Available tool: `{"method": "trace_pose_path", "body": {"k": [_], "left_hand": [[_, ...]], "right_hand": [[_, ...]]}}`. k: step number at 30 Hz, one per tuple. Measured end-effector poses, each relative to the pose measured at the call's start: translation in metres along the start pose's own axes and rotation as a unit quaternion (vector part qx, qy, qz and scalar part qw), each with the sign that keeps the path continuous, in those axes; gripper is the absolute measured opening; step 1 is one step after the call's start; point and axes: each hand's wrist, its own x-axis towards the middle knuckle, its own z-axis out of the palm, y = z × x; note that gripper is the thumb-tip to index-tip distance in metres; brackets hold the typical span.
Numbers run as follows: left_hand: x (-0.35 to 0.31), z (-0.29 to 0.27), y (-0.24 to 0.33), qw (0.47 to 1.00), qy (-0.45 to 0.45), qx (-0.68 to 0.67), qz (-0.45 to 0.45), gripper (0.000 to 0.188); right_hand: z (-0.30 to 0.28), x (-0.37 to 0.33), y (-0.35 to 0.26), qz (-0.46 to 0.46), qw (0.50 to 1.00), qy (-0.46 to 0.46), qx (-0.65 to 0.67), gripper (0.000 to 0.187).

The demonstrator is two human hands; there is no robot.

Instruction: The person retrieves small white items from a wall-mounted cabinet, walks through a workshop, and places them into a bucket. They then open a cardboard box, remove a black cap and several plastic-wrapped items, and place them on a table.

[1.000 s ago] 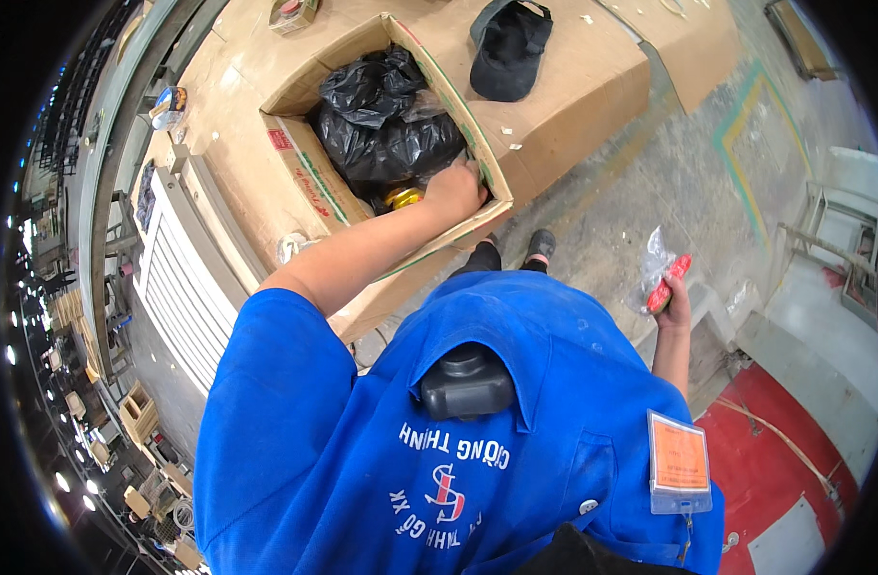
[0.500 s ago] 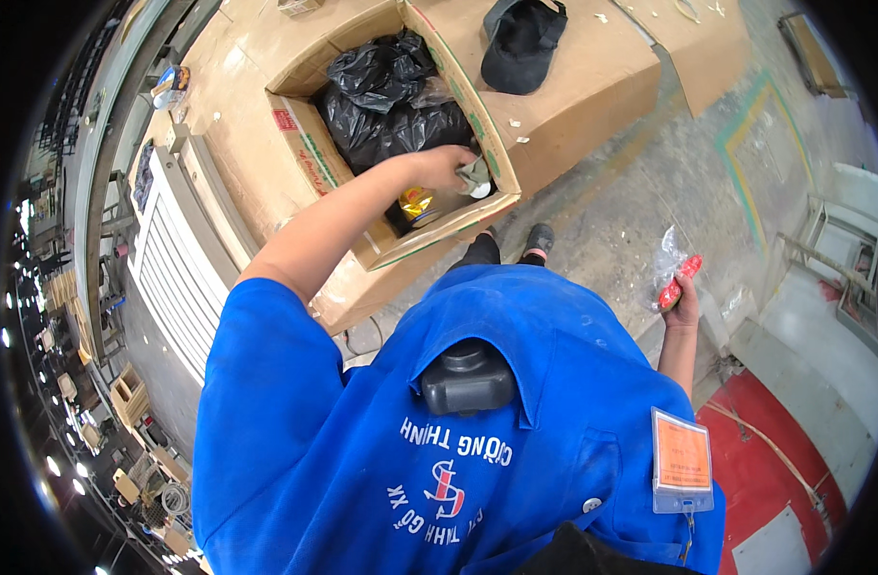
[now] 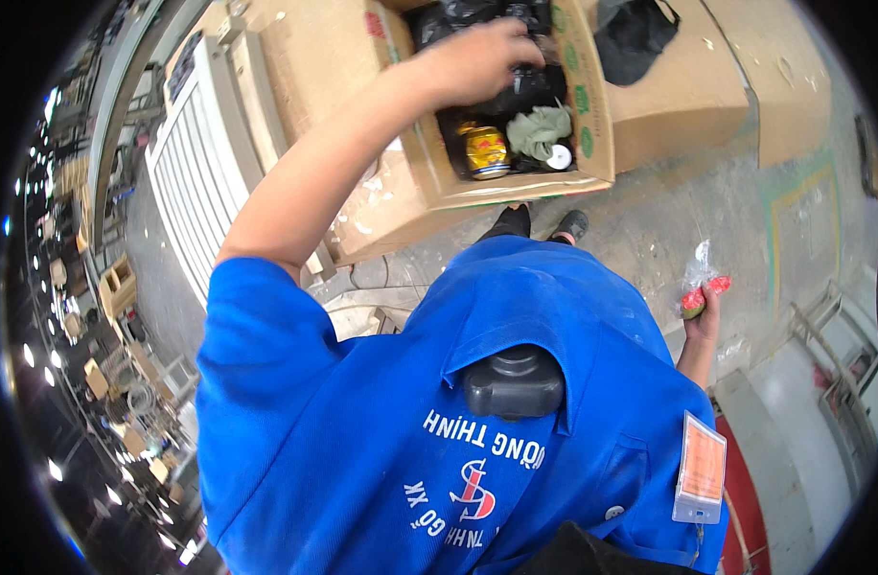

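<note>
My left hand (image 3: 496, 59) is over the open cardboard box (image 3: 516, 192), above black plastic bags (image 3: 506, 101). Its fingers bend downward and are blurred, so I cannot tell whether they grip a bag. Nearer me in the box lie a gold can (image 3: 485, 151), a crumpled grey-green cloth (image 3: 538, 132) and a white round lid-like thing (image 3: 559, 157). Out to the right, my right hand (image 3: 704, 321) is closed round a red-and-green bundle (image 3: 694, 301), with clear plastic (image 3: 699, 259) sticking up from it.
The box stands on a cardboard-covered surface (image 3: 669, 125), with a black cap (image 3: 635, 43) to its right. A white slatted panel (image 3: 195, 158) leans at the left. My shoes (image 3: 573, 225) show on the concrete floor below. A metal frame (image 3: 822, 331) stands at far right.
My left hand has let go of the grey-green cloth and moved away over the black bags. The cloth now lies beside the can. My right hand keeps its hold on the bundle.
</note>
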Motion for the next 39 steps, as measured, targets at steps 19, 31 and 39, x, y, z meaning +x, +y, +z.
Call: {"method": "trace_pose_path", "body": {"k": [19,31,39], "left_hand": [[-0.231,0.081,-0.077,0.731,0.306,-0.283,-0.54,0.018],[-0.004,-0.054,0.1,0.77,0.437,-0.397,-0.241,0.015],[0.208,0.083,0.269,0.903,-0.017,-0.417,-0.097,0.02]], "right_hand": [[0.107,0.046,-0.086,-0.009,0.997,-0.072,-0.003,0.039],[-0.057,0.048,-0.129,-0.072,0.98,-0.119,0.14,0.03],[-0.212,0.057,-0.165,-0.133,0.961,-0.1,0.222,0.022]]}}
